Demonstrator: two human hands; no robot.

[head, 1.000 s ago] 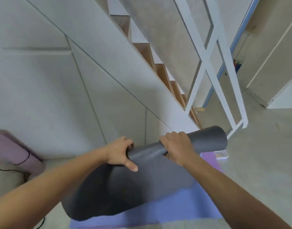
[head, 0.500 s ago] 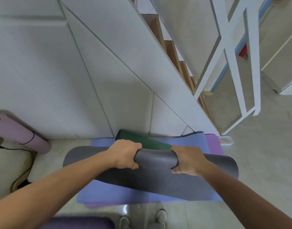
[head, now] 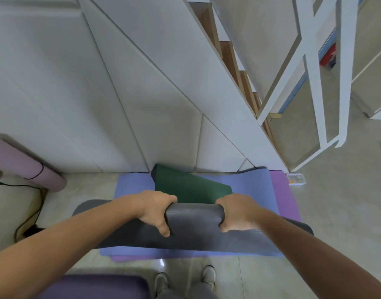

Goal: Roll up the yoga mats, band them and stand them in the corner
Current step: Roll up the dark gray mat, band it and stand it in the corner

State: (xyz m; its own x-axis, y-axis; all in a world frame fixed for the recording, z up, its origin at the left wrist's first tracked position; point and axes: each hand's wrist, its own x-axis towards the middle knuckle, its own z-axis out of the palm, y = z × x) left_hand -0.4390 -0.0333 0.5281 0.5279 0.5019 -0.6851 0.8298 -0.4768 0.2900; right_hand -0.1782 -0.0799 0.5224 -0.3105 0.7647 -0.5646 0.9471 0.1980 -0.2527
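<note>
Fingers of the left hand [head: 153, 209] and the right hand [head: 238, 212] curl round a partly rolled grey mat [head: 195, 215], thumbs tucked under on the near side, the two hands close together at the middle of the roll. The grey mat's loose end lies across a blue mat [head: 250, 184] spread on the floor, with a purple mat [head: 281, 190] under that and a green mat [head: 185, 185] folded on the far side. Far left, a banded pink roll [head: 23, 165] leans by the wall. A dark purple roll [head: 103, 287] sits nearest, beside the shoes [head: 209, 276].
</note>
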